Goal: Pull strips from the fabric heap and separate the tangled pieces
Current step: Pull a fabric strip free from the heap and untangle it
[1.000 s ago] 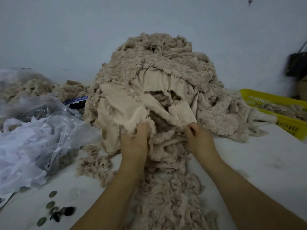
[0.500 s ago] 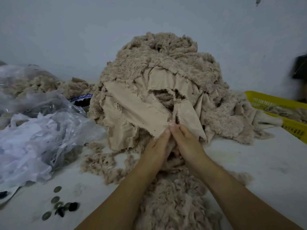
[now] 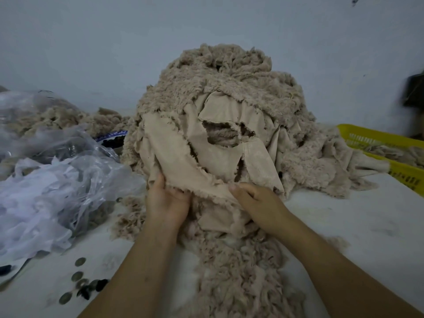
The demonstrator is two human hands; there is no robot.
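Observation:
A tall heap of beige fleecy fabric [image 3: 231, 88] rises in the middle of the white table [image 3: 358, 226], against the wall. A smooth-backed beige strip [image 3: 183, 166] hangs down its front. My left hand [image 3: 166, 200] grips the strip's frayed lower edge at the left. My right hand [image 3: 257, 200] pinches the same edge at the right, thumb on top. A trail of fluffy beige pieces [image 3: 236, 271] runs from the heap's foot towards me, between my forearms.
Crumpled clear plastic bags [image 3: 52, 180] with more beige scraps lie at the left. A yellow basket [image 3: 376, 143] holding fabric stands at the right edge. Several dark round buttons [image 3: 80, 283] lie at the front left. A dark object [image 3: 415, 90] sits by the wall at far right.
My hands, close together at the heap's foot half a second ago, have moved apart along the strip's lower edge. The strip now spreads wider between them.

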